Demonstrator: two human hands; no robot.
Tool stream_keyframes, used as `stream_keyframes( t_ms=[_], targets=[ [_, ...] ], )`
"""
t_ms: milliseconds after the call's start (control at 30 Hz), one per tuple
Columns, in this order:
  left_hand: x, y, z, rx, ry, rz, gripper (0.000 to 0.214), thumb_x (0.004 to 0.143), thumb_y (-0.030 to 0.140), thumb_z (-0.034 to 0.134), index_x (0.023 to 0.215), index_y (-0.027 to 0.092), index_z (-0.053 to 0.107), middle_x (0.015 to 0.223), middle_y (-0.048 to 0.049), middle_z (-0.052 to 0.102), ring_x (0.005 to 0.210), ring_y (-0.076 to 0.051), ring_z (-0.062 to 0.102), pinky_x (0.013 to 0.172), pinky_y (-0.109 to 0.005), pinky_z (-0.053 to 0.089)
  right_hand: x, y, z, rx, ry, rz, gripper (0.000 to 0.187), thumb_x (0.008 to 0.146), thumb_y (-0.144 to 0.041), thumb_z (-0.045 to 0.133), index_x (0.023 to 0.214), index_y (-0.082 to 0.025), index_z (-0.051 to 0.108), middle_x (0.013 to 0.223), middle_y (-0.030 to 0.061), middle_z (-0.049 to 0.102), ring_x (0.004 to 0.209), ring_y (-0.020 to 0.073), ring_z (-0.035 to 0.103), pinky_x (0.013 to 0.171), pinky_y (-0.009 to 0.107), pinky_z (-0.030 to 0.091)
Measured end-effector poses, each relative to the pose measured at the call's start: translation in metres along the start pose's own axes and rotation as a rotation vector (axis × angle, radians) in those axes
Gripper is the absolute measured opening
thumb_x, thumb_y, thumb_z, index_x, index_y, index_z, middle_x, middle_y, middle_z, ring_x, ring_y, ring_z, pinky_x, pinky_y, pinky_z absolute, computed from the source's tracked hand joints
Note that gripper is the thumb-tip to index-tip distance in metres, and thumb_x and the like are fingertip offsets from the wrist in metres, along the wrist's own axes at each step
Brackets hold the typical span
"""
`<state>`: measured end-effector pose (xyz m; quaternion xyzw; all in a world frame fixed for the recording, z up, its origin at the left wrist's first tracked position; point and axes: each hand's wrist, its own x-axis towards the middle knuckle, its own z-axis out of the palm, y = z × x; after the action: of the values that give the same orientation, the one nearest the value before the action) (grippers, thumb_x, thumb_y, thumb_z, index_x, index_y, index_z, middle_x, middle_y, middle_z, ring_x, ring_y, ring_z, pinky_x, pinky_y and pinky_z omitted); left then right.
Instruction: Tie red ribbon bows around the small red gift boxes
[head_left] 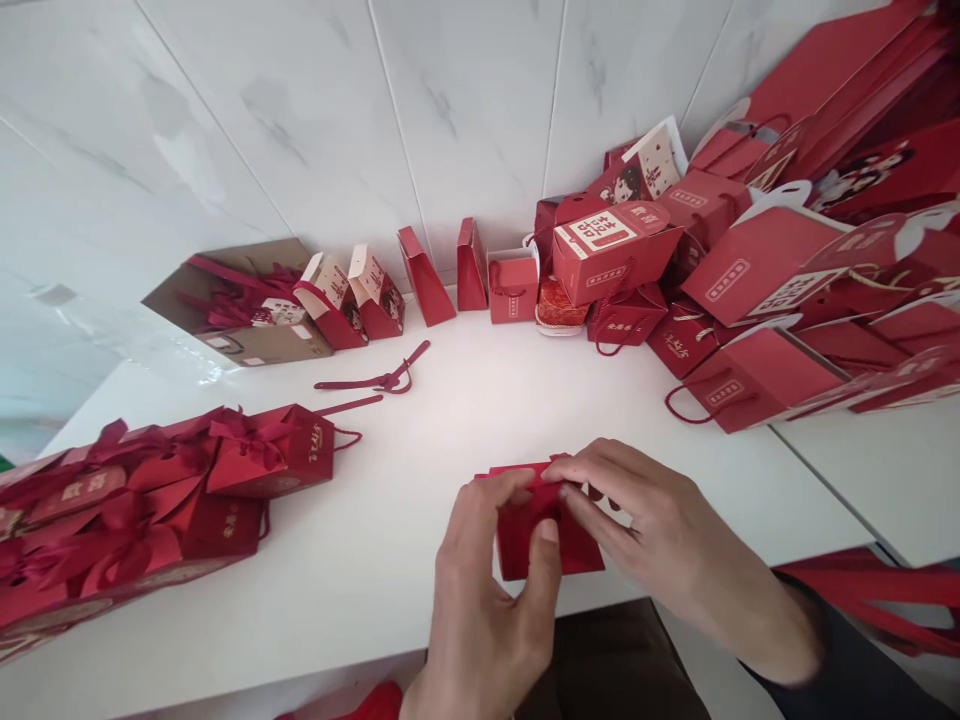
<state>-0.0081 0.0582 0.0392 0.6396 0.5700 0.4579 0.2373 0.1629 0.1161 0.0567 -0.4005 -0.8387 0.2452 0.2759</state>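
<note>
curling inward, the left hand (pixel 487 590) and right hand (pixel 660 515) pinch the top of a small angular red cardboard box (pixel 576 548).

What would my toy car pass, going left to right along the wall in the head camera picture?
Brown carton, first red-and-cream box, second red-and-cream box, plain red box, another plain red box, small red box with a rope handle, big pile of red boxes.

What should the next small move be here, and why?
Perhaps steady the red box with the left hand while the right hand presses lightly near its far edge, since fingers of both hands are gathered there. The exact grip is hard to tell.
</note>
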Motion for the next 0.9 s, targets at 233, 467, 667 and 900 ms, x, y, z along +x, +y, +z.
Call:
stream_keyframes(
  t_ms=[233, 467, 667, 900],
  targets=[
    [0.006, -0.009, -0.004, -0.030, -0.159, -0.020, 0.025, 0.099, 0.016, 0.056, 0.113, 0.031, 0.069, 0.102, -0.0009, 0.070, 0.093, -0.018, 0.059, 0.081, -0.033, 0.051, -0.001, 0.000, -0.002, 0.011, 0.043, 0.030, 0.020, 0.102, -0.017, 0.053, 0.116, -0.028, 0.061, 0.103, 0.0000, 0.072, 0.089, 0.0154, 0.071, 0.078, 0.028, 0.057],
    [0.001, -0.010, 0.005, -0.153, 0.204, -0.246, 0.012, 0.094, 0.031, 0.066, 0.084, 0.024, 0.065, 0.101, -0.0041, 0.069, 0.096, -0.021, 0.064, 0.082, -0.034, 0.052, -0.002, 0.002, -0.008, -0.149, 0.144, 0.068, 0.012, 0.102, -0.024, 0.055, 0.098, -0.025, 0.066, 0.096, 0.0043, 0.069, 0.085, 0.0203, 0.070, 0.076, 0.033, 0.058],
    [-0.002, -0.005, 0.009, -0.329, 0.276, -0.392, 0.017, 0.090, 0.033, 0.073, 0.082, 0.024, 0.061, 0.092, -0.0024, 0.074, 0.087, -0.018, 0.067, 0.072, -0.028, 0.055, -0.006, -0.003, -0.010, -0.091, 0.088, 0.018, 0.009, 0.103, -0.022, 0.056, 0.106, -0.028, 0.062, 0.095, 0.0005, 0.069, 0.085, 0.0177, 0.070, 0.078, 0.032, 0.056],
    [0.000, -0.004, 0.005, -0.264, 0.108, -0.272, 0.003, 0.092, 0.025, 0.069, 0.090, 0.025, 0.071, 0.087, -0.0004, 0.072, 0.085, -0.017, 0.066, 0.076, -0.029, 0.053, 0.004, -0.012, -0.004, 0.098, -0.025, -0.036, 0.022, 0.104, -0.018, 0.052, 0.121, -0.030, 0.061, 0.105, -0.0007, 0.072, 0.093, 0.0145, 0.069, 0.084, 0.027, 0.056]
  ],
)
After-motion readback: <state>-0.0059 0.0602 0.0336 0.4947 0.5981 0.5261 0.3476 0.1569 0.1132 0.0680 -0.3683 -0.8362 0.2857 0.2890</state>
